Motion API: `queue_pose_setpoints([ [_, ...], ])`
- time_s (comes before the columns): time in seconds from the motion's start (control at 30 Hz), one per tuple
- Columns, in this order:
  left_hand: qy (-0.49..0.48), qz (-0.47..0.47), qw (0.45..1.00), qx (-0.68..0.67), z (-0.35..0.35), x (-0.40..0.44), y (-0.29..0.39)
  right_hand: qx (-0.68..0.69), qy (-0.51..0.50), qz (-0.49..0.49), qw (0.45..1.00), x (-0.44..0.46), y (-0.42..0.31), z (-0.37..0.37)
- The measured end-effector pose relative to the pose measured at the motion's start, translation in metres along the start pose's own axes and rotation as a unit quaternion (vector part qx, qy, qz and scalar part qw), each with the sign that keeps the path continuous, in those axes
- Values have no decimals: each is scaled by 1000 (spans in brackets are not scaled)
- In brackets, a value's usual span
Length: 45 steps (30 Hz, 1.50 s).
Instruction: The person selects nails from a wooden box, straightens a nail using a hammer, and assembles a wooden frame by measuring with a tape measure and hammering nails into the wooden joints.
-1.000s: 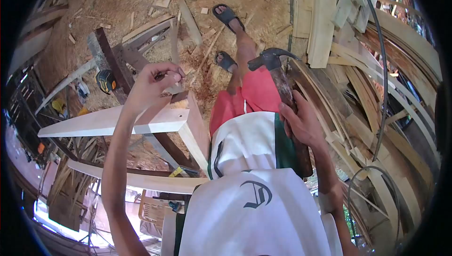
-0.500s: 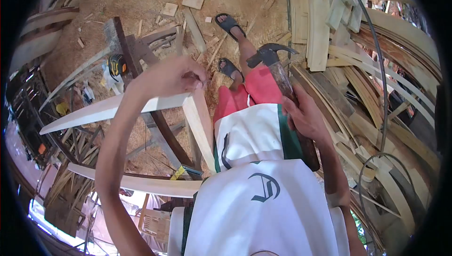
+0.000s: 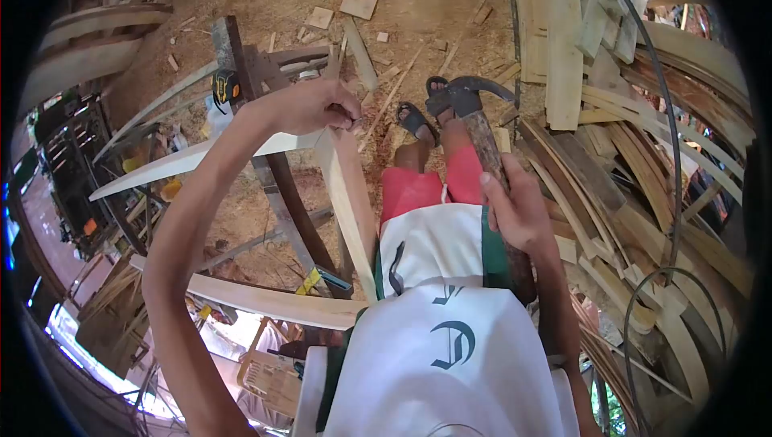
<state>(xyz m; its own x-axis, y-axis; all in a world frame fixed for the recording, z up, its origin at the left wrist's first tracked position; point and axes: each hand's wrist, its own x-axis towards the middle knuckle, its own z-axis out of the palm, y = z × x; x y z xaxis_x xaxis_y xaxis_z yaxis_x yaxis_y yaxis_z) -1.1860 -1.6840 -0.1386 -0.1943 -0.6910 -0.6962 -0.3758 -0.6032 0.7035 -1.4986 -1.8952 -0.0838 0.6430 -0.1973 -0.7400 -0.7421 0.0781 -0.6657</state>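
Observation:
In my right hand (image 3: 519, 208) is a claw hammer (image 3: 485, 135) with a dark metal head and a worn wooden handle; the head points away from me, above my red shorts. My left hand (image 3: 322, 106) is closed, fingertips pinched together, just over the corner where two pale planks meet. Whatever the pinch holds is too small to make out. One pale plank (image 3: 177, 165) runs off to the left, and the other pale plank (image 3: 347, 204) comes toward my waist. Dark wooden beams (image 3: 293, 212) stand beneath and behind them.
A yellow and black tape measure (image 3: 226, 86) sits on the dark timber at the left. Stacked boards (image 3: 563, 51) and curved offcuts fill the right side, with a black cable (image 3: 667, 107) across them. Wood scraps (image 3: 359, 5) lie on the sawdust-covered floor. A lower pale plank (image 3: 265, 296) crosses near me.
My left hand has shifted right and slightly up relative to the first frame, staying near the plank corner. The hammer stays in my right hand. My feet have come closer together, and the view has shifted.

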Motion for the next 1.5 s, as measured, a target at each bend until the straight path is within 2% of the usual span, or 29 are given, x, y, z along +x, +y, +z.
queue_pose_setpoints([
  [0.07, 2, 14, 1000, 1, -4, 1, -2, -8, -6, 17, 1000, -7, -4, 2],
  [0.1, 11, 31, 999, -1, -1, 0, -2, 47, 0, 22, 999, -13, -5, 5],
  [0.13, 4, 29, 1000, -1, 1, -1, 1, 103, 11, 25, 994, -18, -5, 8],
  [0.2, 3, -8, 999, 38, -2, -1, 6, 99, 17, 37, 994, -24, 1, 15],
  [0.27, 14, -8, 999, 47, 1, 0, 0, 96, 26, 51, 994, -31, 15, 24],
  [0.37, 16, 8, 998, 60, -3, 2, 0, 181, 32, 93, 979, -40, 35, 39],
  [0.43, 8, 22, 998, 58, 1, 2, -4, 221, 28, 78, 972, -50, 38, 50],
  [0.53, 62, 43, 992, 100, 3, 2, -8, 296, 35, 57, 953, -56, 28, 66],
  [0.6, 9, 27, 998, 63, 0, 3, -5, 316, 50, 59, 946, -56, 16, 77],
  [0.67, 10, 29, 996, 83, 0, 4, -11, 365, 80, 79, 924, -52, 8, 95],
  [0.77, 33, 24, 994, 104, 2, -4, 2, 407, 91, 53, 908, -45, -2, 128],
  [0.8, 52, 13, 993, 103, 3, -6, 8, 406, 95, 51, 908, -41, -1, 142],
  [0.87, 67, 20, 987, 145, 5, -8, 2, 396, 15, 35, 918, -34, 7, 161],
  [0.93, 82, 29, 978, 187, 3, -3, 5, 406, 18, 27, 913, -34, 7, 157],
  [0.97, 58, 7, 983, 176, 1, -1, 6, 416, 13, 22, 909, -34, 6, 156],
  [1.03, 35, -20, 986, 160, -1, -1, 8, 399, 48, 20, 915, -44, 0, 146],
  [1.1, 2, 14, 992, 124, -4, 0, 7, 440, 137, 13, 887, -52, -5, 138],
  [1.13, 3, 13, 992, 122, -4, 1, 2, 422, 148, 6, 894, -54, -6, 136],
  [1.17, -3, 24, 991, 131, -5, 4, -1, 420, 148, 5, 895, -52, -5, 140],
  [1.23, -11, 41, 989, 141, -5, 6, 3, 348, 94, 39, 932, -45, 1, 153],
  [1.27, 0, 15, 990, 143, -4, 3, 7, 347, 98, 37, 932, -41, 1, 155],
  [1.33, 7, -10, 989, 144, -3, 2, 7, 326, 27, -3, 945, -37, 1, 160],
  [1.37, 8, 14, 990, 138, -4, 2, 2, 327, 29, -6, 945, -39, 0, 154],
  [1.43, 7, 37, 991, 129, -5, -9, -5, 338, 95, 14, 936, -55, -5, 136],
  [1.5, 166, 39, 985, 11, 2, -41, -9, 385, 117, 19, 915, -66, -15, 122],
])
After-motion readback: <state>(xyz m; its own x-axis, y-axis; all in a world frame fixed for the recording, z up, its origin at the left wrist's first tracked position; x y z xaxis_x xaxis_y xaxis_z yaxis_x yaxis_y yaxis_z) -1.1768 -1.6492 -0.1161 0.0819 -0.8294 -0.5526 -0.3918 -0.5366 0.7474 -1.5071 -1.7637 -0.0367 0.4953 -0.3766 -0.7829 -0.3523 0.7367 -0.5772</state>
